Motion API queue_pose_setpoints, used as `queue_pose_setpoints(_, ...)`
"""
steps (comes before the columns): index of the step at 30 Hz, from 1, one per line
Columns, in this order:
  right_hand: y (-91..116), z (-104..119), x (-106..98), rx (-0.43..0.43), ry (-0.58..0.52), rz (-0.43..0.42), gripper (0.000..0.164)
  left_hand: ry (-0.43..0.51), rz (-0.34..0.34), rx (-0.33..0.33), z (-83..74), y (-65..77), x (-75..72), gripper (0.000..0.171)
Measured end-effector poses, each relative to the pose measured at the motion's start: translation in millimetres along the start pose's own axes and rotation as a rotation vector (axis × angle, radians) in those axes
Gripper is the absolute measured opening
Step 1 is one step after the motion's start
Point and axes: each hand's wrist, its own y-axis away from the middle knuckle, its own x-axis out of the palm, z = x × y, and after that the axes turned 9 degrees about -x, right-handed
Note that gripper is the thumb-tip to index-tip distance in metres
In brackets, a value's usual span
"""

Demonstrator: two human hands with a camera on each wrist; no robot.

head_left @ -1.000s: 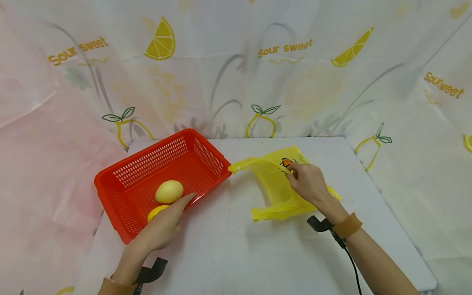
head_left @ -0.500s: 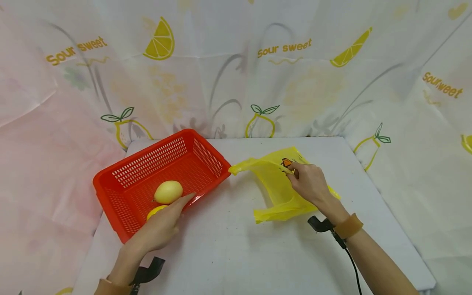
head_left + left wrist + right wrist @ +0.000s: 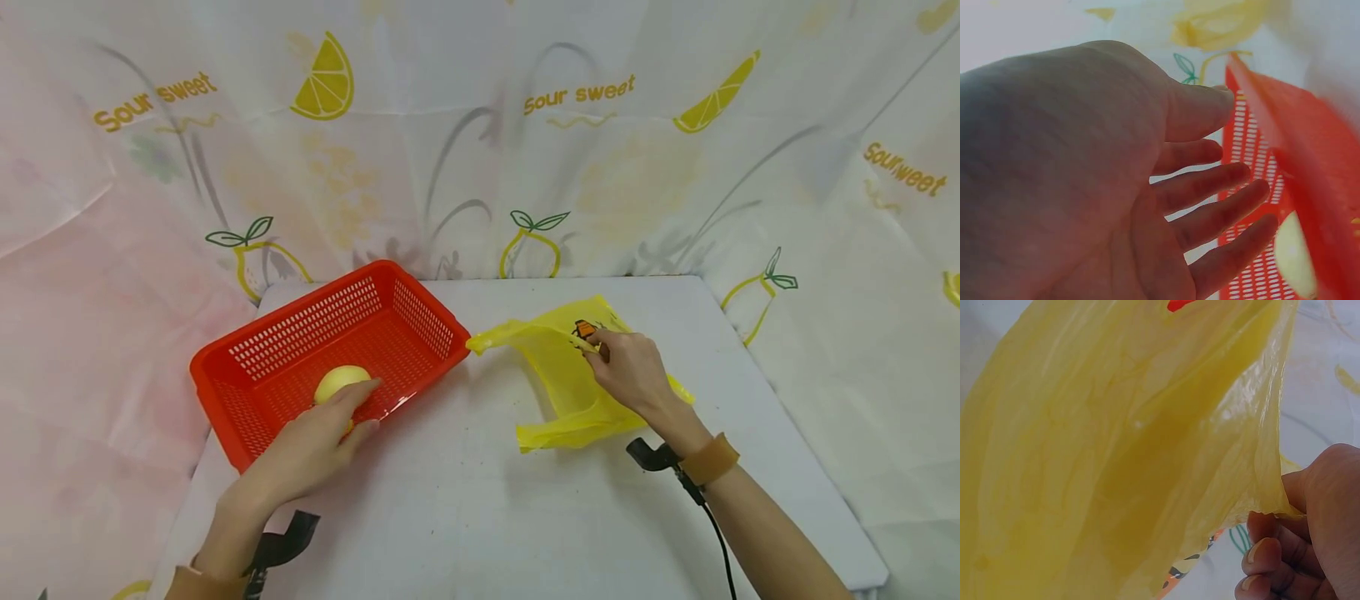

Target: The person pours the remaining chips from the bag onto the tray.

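My left hand (image 3: 311, 442) hovers over the near side of the red plastic basket (image 3: 401, 346), fingers extended and apart with nothing between them. Inside the basket lies a pale yellow lemon (image 3: 343, 380), partly covered by that hand. A second yellow fruit peeks out as a sliver beneath the fingers. On the right, my right hand (image 3: 633, 375) pinches the edge of a yellow plastic bag (image 3: 555, 367) between thumb and fingers and holds its mouth raised. The right wrist view shows the thin bag film (image 3: 1116, 456) stretched up from those fingertips (image 3: 1265, 553).
The white table (image 3: 450, 517) runs beneath basket and bag, its back edge against a printed cloth backdrop (image 3: 420, 167). The bag's handle tip overlaps the basket's right corner in the head view. A black cable (image 3: 720, 542) trails from the right wrist camera.
My left hand has come off the basket's near rim and shifted left and inward over the fruit, its fingers spreading. The right hand and the bag have stayed in place.
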Motion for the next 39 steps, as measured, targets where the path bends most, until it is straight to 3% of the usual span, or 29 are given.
queue_pose_setpoints(10,-0.3,-1.2,0.3,0.011,-0.004,0.008,0.012,-0.031,-0.052,0.004,-4.8,-7.9,-39.3,0.069)
queue_pose_setpoints(19,0.6,-2.1,-1.5,0.017,-0.010,0.008,0.012,-0.080,-0.012,0.049,-4.4,-24.1,-59.8,0.076)
queue_pose_setpoints(29,-0.7,-1.3,-1.7,0.013,-0.003,0.008,0.012,-0.097,0.098,0.091,12.8,-54.2,-68.0,0.075)
queue_pose_setpoints(39,-3.0,1.9,-0.7,0.008,-0.010,0.016,0.012,-0.123,0.187,0.031,37.9,-75.3,-54.7,0.074)
